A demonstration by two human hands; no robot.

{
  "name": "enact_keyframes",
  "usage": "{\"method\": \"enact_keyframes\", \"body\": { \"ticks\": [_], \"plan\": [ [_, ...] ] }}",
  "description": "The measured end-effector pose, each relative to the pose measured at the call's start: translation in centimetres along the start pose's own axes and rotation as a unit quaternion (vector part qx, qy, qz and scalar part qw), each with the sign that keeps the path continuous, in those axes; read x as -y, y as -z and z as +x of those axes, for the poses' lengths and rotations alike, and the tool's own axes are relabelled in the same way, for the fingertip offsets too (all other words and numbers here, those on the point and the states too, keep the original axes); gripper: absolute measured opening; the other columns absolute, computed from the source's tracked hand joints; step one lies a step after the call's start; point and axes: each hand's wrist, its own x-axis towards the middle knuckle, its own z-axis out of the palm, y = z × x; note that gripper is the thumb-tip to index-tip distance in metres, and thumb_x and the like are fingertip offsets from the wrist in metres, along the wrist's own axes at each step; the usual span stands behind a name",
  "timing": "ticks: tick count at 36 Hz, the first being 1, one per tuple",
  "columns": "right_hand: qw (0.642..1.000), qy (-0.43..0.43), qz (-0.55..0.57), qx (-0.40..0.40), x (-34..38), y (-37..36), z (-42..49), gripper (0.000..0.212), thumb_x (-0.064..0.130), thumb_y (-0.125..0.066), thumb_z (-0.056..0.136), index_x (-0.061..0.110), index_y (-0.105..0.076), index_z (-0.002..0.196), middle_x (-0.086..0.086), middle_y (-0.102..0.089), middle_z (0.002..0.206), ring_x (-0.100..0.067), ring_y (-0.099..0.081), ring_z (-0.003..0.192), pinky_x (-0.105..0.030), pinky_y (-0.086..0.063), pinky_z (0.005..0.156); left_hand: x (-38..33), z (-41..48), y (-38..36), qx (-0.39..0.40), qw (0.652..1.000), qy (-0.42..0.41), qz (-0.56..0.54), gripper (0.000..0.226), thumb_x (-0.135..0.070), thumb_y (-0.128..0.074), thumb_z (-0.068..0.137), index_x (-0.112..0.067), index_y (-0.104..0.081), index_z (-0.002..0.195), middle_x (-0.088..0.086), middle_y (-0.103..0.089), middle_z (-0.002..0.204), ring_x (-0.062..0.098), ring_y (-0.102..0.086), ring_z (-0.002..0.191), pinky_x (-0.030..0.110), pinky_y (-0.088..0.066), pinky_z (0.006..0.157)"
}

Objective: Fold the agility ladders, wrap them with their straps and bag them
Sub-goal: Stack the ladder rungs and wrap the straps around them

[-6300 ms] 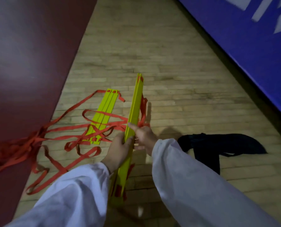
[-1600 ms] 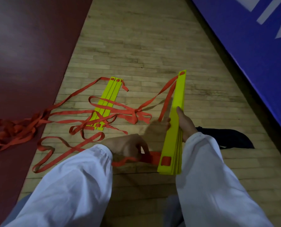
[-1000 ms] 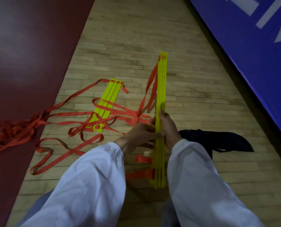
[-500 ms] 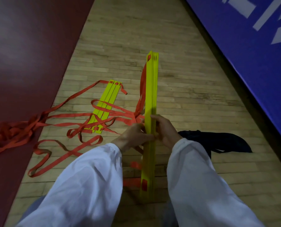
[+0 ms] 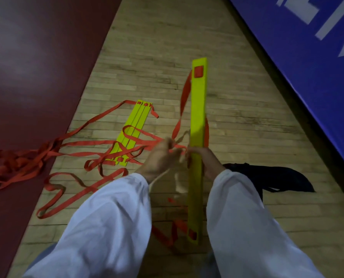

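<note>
Two white sleeves (image 5: 107, 227) reach in from 6 o'clock. The right hand (image 5: 207, 160) is wrapped around the middle of a long bundle of flat yellow plastic ladder rungs (image 5: 198, 109), which runs from 6 to 12 o'clock with its near end low by the sleeves. Just beside it at 9 o'clock, the left hand (image 5: 161, 159) has its fingers curled on an orange webbing strap (image 5: 184, 93) that climbs to the bundle's far end; the exact pinch is blurred. A black fabric bag (image 5: 277, 175) lies on the pale wooden plank floor (image 5: 237, 109) at 3 o'clock of the hands. At 10 o'clock, a second stack of yellow rungs (image 5: 134, 127) lies flat among loose orange straps (image 5: 83, 194), which trail to 9 o'clock onto a dark red mat (image 5: 37, 67). A blue panel (image 5: 307, 67) fills 2 o'clock.
</note>
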Motion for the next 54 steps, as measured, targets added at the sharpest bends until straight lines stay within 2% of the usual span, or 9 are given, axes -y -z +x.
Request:
{"method": "enact_keyframes", "body": {
  "ticks": [3, 7, 12, 21, 30, 34, 43, 47, 54],
  "plan": [
    [0.994, -0.018, -0.103, 0.02, -1.1, -0.5, -0.4, 0.031, 0.013, -0.064, 0.087, 0.012, -0.062, 0.056, -0.001, -0.053, 0.046, -0.015, -0.047, 0.04, -0.028, -0.037, 0.048, -0.2, 0.5, 2.7, -0.13, 0.991, -0.027, 0.001, 0.047, -0.011, -0.051, 0.096, -0.004, -0.037, 0.141, 0.009, -0.049, 0.132, 0.019, -0.056, 0.11, 0.022, -0.046, 0.086],
    [0.981, -0.041, -0.185, 0.039, -1.9, -1.3, -0.5, 0.023, 0.008, -0.064, 0.087, 0.011, -0.054, 0.066, 0.005, -0.05, 0.043, -0.008, -0.043, 0.037, -0.022, -0.034, 0.044, 0.9, 1.2, 5.7, -0.227, 0.97, -0.083, -0.013, 0.055, -0.012, -0.045, 0.095, -0.012, -0.028, 0.147, 0.01, -0.037, 0.146, 0.033, -0.049, 0.123, 0.046, -0.044, 0.102],
    [0.97, 0.012, -0.234, 0.069, -1.8, -1.5, -1.5, 0.03, 0.001, -0.062, 0.086, 0.011, -0.052, 0.06, 0.008, -0.047, 0.039, -0.006, -0.04, 0.036, -0.02, -0.032, 0.045, 1.7, 1.1, 7.8, -0.327, 0.938, -0.112, 0.001, 0.024, 0.0, -0.049, 0.087, -0.001, -0.057, 0.11, 0.013, -0.052, 0.107, 0.03, -0.051, 0.102, 0.023, -0.037, 0.085],
    [0.968, 0.04, -0.241, 0.063, -0.5, -1.4, -2.4, 0.032, -0.003, -0.059, 0.082, 0.012, -0.048, 0.057, 0.006, -0.044, 0.039, -0.007, -0.037, 0.035, -0.025, -0.028, 0.047, 3.2, 0.4, 9.2, -0.366, 0.929, -0.06, 0.025, 0.019, -0.03, -0.065, 0.082, -0.014, -0.075, 0.081, 0.008, -0.071, 0.071, 0.027, -0.067, 0.07, 0.047, -0.051, 0.066],
    [0.969, 0.071, -0.233, 0.046, 0.4, -1.5, -3.5, 0.032, -0.001, -0.059, 0.086, 0.011, -0.049, 0.059, 0.003, -0.043, 0.044, -0.015, -0.035, 0.046, -0.027, -0.028, 0.05, 1.6, -2.4, 9.0, -0.159, 0.984, -0.07, -0.037, 0.043, -0.037, -0.059, 0.092, -0.007, -0.073, 0.065, 0.008, -0.071, 0.062, 0.013, -0.064, 0.058, 0.025, -0.049, 0.064],
    [0.976, 0.092, -0.197, 0.03, 0.5, -1.5, -5.7, 0.03, 0.004, -0.061, 0.09, 0.013, -0.05, 0.063, 0.007, -0.045, 0.044, -0.01, -0.039, 0.046, -0.023, -0.031, 0.051, 1.3, -4.7, 8.1, -0.019, 0.997, -0.03, -0.075, 0.058, -0.046, -0.055, 0.092, 0.004, -0.07, 0.067, 0.017, -0.071, 0.065, 0.033, -0.067, 0.067, 0.041, -0.053, 0.075],
    [0.993, 0.078, -0.092, -0.007, 2.8, -3.5, -12.4, 0.023, 0.007, -0.063, 0.088, 0.01, -0.054, 0.066, 0.001, -0.046, 0.044, -0.01, -0.041, 0.037, -0.024, -0.033, 0.043, -2.3, -12.9, 3.5, 0.186, 0.981, 0.046, -0.016, 0.02, -0.002, -0.043, 0.097, -0.008, -0.061, 0.09, -0.003, -0.068, 0.059, -0.002, -0.058, 0.054, 0.018, -0.04, 0.058],
    [0.992, 0.123, -0.02, 0.027, 6.1, -5.0, -16.1, 0.033, 0.007, -0.052, 0.091, 0.013, -0.048, 0.059, 0.002, -0.044, 0.044, -0.01, -0.038, 0.037, -0.022, -0.031, 0.04, -4.3, -17.0, 2.6, 0.184, 0.98, 0.024, 0.065, 0.021, -0.013, -0.043, 0.101, -0.001, -0.06, 0.103, -0.004, -0.06, 0.068, -0.007, -0.053, 0.052, 0.009, -0.037, 0.053],
    [0.979, 0.169, 0.077, 0.081, 13.2, -7.8, -24.2, 0.024, 0.006, -0.04, 0.087, 0.011, -0.044, 0.064, 0.0, -0.044, 0.043, -0.012, -0.04, 0.037, -0.019, -0.032, 0.039, -9.9, -22.8, 3.0, 0.093, 0.989, -0.045, 0.11, 0.033, -0.057, -0.059, 0.085, -0.027, -0.053, 0.098, -0.014, -0.06, 0.077, 0.009, -0.057, 0.074, 0.031, -0.042, 0.067]
  ]
}}
